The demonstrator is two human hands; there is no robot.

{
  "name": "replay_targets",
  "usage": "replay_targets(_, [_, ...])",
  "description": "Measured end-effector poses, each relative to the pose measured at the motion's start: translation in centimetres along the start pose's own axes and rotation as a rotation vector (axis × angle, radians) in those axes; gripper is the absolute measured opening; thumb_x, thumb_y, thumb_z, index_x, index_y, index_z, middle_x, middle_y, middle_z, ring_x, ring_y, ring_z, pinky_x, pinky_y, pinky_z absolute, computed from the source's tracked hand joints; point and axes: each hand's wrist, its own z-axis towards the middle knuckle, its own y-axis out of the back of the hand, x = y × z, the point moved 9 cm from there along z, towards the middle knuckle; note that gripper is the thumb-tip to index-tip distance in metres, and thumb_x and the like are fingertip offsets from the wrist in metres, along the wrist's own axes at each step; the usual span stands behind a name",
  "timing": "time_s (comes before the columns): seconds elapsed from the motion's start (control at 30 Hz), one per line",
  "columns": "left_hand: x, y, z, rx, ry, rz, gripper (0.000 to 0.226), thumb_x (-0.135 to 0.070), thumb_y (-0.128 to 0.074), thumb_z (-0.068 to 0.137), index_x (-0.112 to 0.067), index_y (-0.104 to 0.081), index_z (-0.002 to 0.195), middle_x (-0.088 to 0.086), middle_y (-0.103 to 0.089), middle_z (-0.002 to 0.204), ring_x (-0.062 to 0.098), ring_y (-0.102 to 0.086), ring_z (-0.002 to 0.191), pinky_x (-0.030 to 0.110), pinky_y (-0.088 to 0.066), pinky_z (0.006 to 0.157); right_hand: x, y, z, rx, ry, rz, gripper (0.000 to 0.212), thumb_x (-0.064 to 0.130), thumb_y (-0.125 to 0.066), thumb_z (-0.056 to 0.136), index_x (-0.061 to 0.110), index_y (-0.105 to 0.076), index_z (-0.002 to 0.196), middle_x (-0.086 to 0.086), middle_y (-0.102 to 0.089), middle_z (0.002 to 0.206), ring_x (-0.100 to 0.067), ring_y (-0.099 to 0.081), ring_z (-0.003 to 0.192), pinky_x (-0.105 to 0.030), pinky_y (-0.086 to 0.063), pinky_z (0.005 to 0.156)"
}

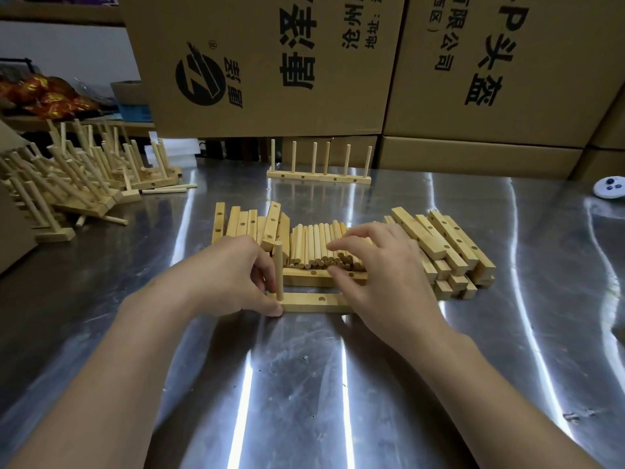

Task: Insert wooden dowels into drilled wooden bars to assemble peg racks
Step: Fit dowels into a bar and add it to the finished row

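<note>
The left hand [233, 275] curls its fingers round a dowel [278, 269] held upright at the near end of a drilled bar [314, 302], which runs from this hand's thumb across the steel table [304, 384] to beneath the right hand [382, 275]. The right hand lays bent fingers on the loose dowels [314, 243] just ahead of it; whether it pinches one cannot be told. Stacked bars [449, 245] lie to its right.

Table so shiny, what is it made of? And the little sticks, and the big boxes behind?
Table: looks like metal, probably stainless steel. It is grey and scuffed, and it mirrors the lights in bright streaks.
Sticks: pale bare wood, seemingly unpainted, with round cut ends.
Boxes: brown cardboard, dull not shiny, with black printed letters and folded edges.
</note>
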Motion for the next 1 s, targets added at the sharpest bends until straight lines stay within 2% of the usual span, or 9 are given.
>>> replay_targets(0.23, [-0.2, -0.1, -0.1, -0.002, 0.008, 0.003, 0.024, -0.043, -0.098, 0.069, -0.030, -0.080, 0.078, -0.014, -0.072, 0.067, -0.001, -0.064, 0.061, 0.016, -0.043, 0.055, 1.1, -1.8, 0.9, -0.011, -0.011, -0.075, 0.035, 0.032, -0.083, 0.089, 0.030, -0.078, 0.123, 0.006, -0.064, 0.128, -0.020, -0.050, 0.127, -0.040, -0.040, 0.101])
replay_targets(0.4, [-0.1, -0.3, -0.1, 0.010, 0.006, -0.015, 0.025, -0.044, -0.098, 0.070, -0.030, -0.079, 0.075, -0.014, -0.072, 0.067, -0.001, -0.065, 0.060, 0.010, -0.039, 0.048, 0.1, -1.4, 0.9, -0.037, -0.056, -0.126, 0.037, 0.037, -0.081, 0.090, 0.030, -0.076, 0.126, 0.007, -0.065, 0.130, -0.018, -0.048, 0.128, -0.038, -0.038, 0.103])
replay_targets(0.53, [0.0, -0.3, 0.0, 0.007, 0.009, -0.016, 0.025, -0.044, -0.098, 0.070, -0.030, -0.078, 0.074, -0.013, -0.072, 0.067, -0.001, -0.065, 0.061, 0.009, -0.039, 0.046, -0.4, -1.5, 1.0, -0.017, -0.070, -0.136, 0.029, 0.032, -0.078, 0.093, 0.030, -0.079, 0.122, 0.007, -0.063, 0.134, -0.019, -0.047, 0.132, -0.038, -0.036, 0.105])
replay_targets(0.67, [0.0, -0.3, 0.0, 0.002, 0.005, -0.011, 0.025, -0.045, -0.098, 0.070, -0.030, -0.079, 0.075, -0.013, -0.072, 0.067, -0.001, -0.065, 0.061, 0.010, -0.040, 0.047, -0.2, -1.1, 1.0, -0.057, -0.027, -0.138, 0.018, 0.028, -0.079, 0.093, 0.029, -0.083, 0.110, 0.004, -0.067, 0.129, -0.022, -0.051, 0.128, -0.039, -0.039, 0.101])
replay_targets(0.8, [-0.1, -0.5, 0.0, -0.002, 0.009, 0.003, 0.026, -0.048, -0.097, 0.069, -0.031, -0.078, 0.077, -0.014, -0.072, 0.069, 0.000, -0.065, 0.063, 0.011, -0.039, 0.049, -0.1, -0.3, 0.9, -0.116, 0.005, -0.120, 0.015, 0.031, -0.079, 0.093, 0.029, -0.083, 0.107, 0.005, -0.068, 0.125, -0.019, -0.053, 0.125, -0.037, -0.038, 0.100])
replay_targets(0.9, [-0.4, -0.6, 0.1, 0.005, 0.003, 0.001, 0.026, -0.048, -0.096, 0.072, -0.031, -0.079, 0.080, -0.013, -0.073, 0.072, 0.000, -0.065, 0.065, 0.012, -0.041, 0.051, -0.4, 1.7, 0.8, -0.281, -0.045, 0.041, 0.012, 0.032, -0.077, 0.096, 0.027, -0.081, 0.106, 0.009, -0.069, 0.114, -0.013, -0.057, 0.114, -0.033, -0.039, 0.098])
replay_targets(1.0, [-0.8, -0.6, -0.1, 0.013, -0.011, -0.024, 0.031, -0.056, -0.094, 0.070, -0.034, -0.079, 0.086, -0.013, -0.073, 0.076, 0.004, -0.067, 0.071, 0.021, -0.048, 0.059, -2.4, 3.1, 0.6, -0.373, -0.242, 0.525, 0.007, 0.032, -0.072, 0.100, 0.030, -0.078, 0.103, 0.015, -0.072, 0.100, -0.007, -0.065, 0.101, -0.031, -0.053, 0.089])
